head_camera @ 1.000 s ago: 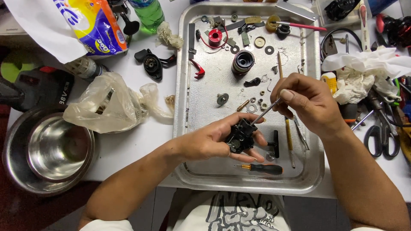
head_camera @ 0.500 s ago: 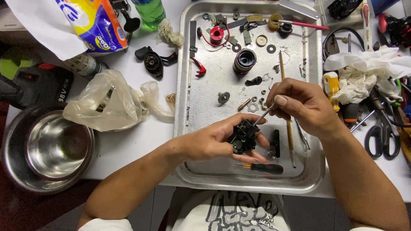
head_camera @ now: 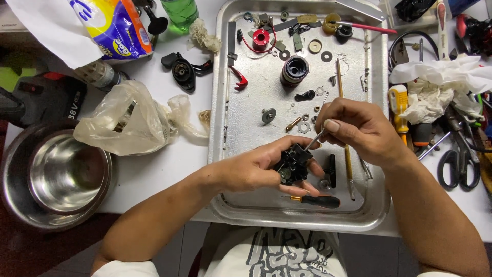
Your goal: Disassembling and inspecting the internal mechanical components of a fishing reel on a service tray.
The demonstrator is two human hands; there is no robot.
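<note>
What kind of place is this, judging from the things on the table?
Probably a small repair bench. A metal tray holds many small dismantled parts, screwdrivers and scissors lie beside it, and the left hand holds a black mechanism that the right hand probes with a thin tool.

The big white table (head_camera: 169,169) is bright under even light. A shiny metal bowl (head_camera: 56,177) sits at its left edge. Past that edge it is dark. A see-through plastic bag (head_camera: 128,123) lies near the bowl.

Both hands (head_camera: 266,166) (head_camera: 359,128) meet, fingers curled and pinching.
</note>
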